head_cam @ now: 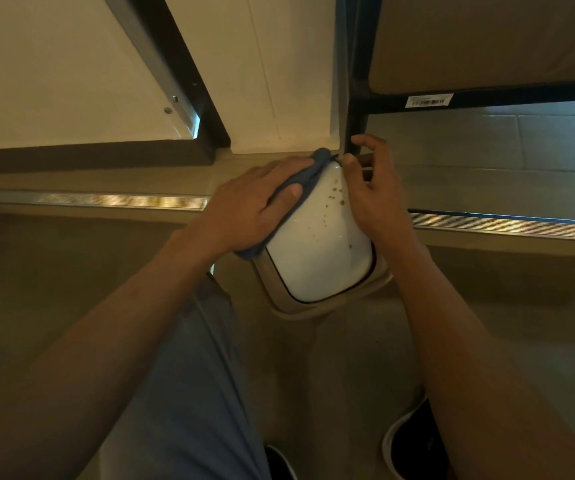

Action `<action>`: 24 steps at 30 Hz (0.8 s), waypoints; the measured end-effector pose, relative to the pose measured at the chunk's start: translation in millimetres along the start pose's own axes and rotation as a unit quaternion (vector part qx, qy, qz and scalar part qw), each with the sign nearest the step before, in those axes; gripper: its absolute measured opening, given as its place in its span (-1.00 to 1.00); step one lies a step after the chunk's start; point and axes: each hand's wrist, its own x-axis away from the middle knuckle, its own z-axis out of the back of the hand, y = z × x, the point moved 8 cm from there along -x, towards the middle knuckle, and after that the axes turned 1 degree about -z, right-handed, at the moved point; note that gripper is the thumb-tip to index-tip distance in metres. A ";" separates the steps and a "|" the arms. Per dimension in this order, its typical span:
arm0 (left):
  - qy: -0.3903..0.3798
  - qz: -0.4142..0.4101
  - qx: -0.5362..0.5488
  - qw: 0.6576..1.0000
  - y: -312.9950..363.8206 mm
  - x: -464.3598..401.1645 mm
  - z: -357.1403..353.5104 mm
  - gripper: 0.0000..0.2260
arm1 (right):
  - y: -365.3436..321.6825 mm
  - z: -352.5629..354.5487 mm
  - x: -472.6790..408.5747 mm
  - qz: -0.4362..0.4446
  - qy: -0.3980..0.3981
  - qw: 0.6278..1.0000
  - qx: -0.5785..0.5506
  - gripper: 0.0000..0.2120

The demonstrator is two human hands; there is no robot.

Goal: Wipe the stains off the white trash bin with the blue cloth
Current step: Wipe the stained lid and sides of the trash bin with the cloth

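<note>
I see a glossy, smooth plastic bin lid (317, 251) — a soft matt blue cloth (305, 176) on it; ribbed shiny metal floor strip (123, 201).

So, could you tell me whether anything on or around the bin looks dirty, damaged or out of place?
Brown stains spatter the white trash bin lid, mostly along its right side. The left hand presses the blue cloth on the lid's left edge, away from them. No damage shows.

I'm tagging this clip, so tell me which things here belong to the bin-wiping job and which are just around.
In the job: white trash bin, blue cloth, brown stains, left hand, right hand.
Just around: barcode label, black frame, shoes.
</note>
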 end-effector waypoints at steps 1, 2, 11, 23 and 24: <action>-0.005 0.024 0.002 1.000 -4.2 -5.0 -0.2 -0.54 | 0.6 -0.7 0.0 0.000 -0.001 1.000 0.003 -0.68; -0.009 0.050 -0.001 0.999 -5.1 -13.5 -0.6 -0.55 | 1.0 -1.3 0.3 0.001 -0.003 1.000 0.005 -0.68; 0.024 -0.002 -0.117 0.993 33.3 -14.5 -12.5 -0.52 | 0.5 1.3 1.0 0.015 0.008 1.000 0.014 -0.69; 0.007 0.090 -0.097 0.991 22.6 -39.4 -12.5 -0.56 | 4.1 2.8 0.1 -0.005 0.012 1.000 0.002 -0.74; 0.014 0.062 -0.110 0.992 30.0 -32.2 -13.9 -0.54 | 3.5 2.5 0.5 -0.002 0.010 1.000 0.003 -0.74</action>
